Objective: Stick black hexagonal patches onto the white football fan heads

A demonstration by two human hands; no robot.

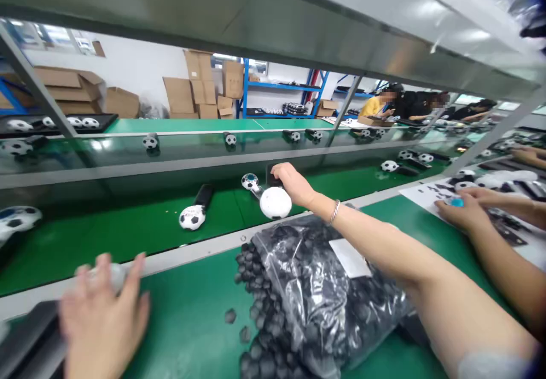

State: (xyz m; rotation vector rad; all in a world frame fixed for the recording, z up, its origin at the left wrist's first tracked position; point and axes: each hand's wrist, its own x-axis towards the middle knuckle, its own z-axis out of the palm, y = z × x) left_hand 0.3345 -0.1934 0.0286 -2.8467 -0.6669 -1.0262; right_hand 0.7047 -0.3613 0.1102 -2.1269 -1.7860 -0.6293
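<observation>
right hand [294, 184]: pinching white-headed piece [275, 203] at near edge of belt [140, 225]; left hand [100, 319]: spread near counter's [183, 316] far edge. transfer step, i judge; calls for steady grip.

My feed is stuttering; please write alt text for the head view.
The right hand holds a white-headed piece by its dark handle over a green belt carrying soccer-ball-patterned pieces; the blurred left hand is spread by a pale round object. Nearer lies a clear bag of black bits, more loose beside it; another worker's hands are at right.
</observation>
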